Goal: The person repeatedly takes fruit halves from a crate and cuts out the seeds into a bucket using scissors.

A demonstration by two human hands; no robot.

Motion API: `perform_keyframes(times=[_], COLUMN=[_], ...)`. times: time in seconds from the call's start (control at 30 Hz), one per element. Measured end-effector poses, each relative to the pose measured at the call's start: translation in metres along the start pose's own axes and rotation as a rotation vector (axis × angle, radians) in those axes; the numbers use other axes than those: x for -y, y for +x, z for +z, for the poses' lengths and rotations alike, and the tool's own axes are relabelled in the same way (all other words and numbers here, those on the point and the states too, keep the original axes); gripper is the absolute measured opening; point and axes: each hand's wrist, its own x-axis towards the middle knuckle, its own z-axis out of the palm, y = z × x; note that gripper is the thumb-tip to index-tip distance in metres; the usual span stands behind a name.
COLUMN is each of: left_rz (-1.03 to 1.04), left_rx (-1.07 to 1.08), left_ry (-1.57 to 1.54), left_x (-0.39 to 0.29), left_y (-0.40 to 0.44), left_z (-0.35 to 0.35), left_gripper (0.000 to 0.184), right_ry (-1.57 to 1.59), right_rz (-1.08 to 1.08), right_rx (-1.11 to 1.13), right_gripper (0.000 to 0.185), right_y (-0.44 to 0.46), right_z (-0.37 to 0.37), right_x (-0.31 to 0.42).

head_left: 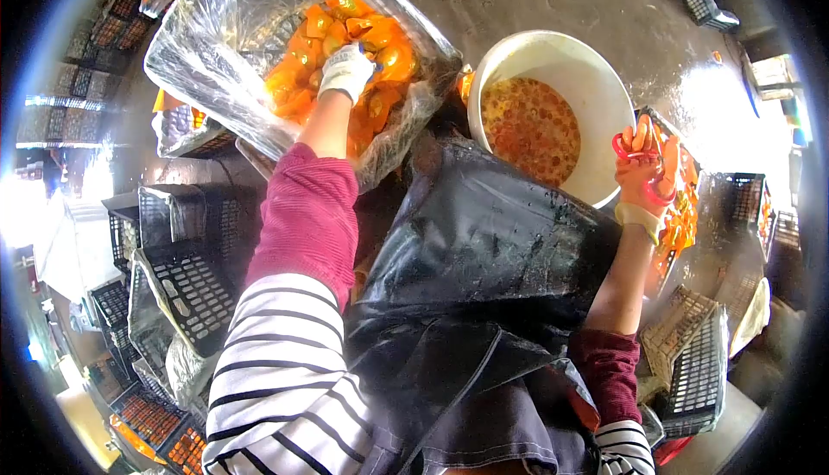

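Observation:
Orange pieces, glossy and peel-like, lie in a crate lined with clear plastic at the upper left. My left hand, in a white glove, reaches in among them with its fingers closed; what it grips, if anything, is hidden. In my right hand, gloved in a pale glove, are red-handled scissors, held at the right of the white bucket. Small round reddish pieces in liquid show inside the bucket.
Beside my right hand stands a crate of orange pieces. Black crates are stacked at the left, and more crates lie at the lower right. A black apron covers my lap, close to the bucket.

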Motion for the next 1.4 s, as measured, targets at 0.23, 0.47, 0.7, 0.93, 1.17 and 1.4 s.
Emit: perform_keyframes(times=[0.23, 0.47, 0.7, 0.93, 1.17, 1.4], left_rz=[0.134, 0.051, 0.647, 0.445, 0.483, 0.494], left_rx=[0.124, -0.104, -0.261, 0.266, 0.351, 0.408], left_ry=[-0.812, -0.642, -0.342, -0.55, -0.614, -0.987], left_x=[0.017, -0.023, -0.059, -0.159, -0.198, -0.188], left_y=[-0.048, -0.104, -0.088, -0.13, -0.13, -0.077], left_z=[0.054, -0.014, -0.045, -0.093, -0.081, -0.028], left_gripper=[0.041, 0.044, 0.031, 0.036, 0.03, 0.042], right_ry=[0.138, -0.618, -0.507, -0.881, -1.141, -0.889], right_rz=[0.002, 0.106, 0.467, 0.226, -0.009, 0.353], right_rx=[0.054, 0.161, 0.251, 0.524, 0.588, 0.373], right_gripper=[0.031, 0.038, 0.036, 0.042, 0.038, 0.032], right_y=[0.004, -0.017, -0.019, -0.022, -0.031, -0.005], right_z=[-0.011, 0.025, 0.017, 0.023, 0.035, -0.008], right_x=[-0.013, -0.023, -0.061, -0.066, -0.045, -0.067])
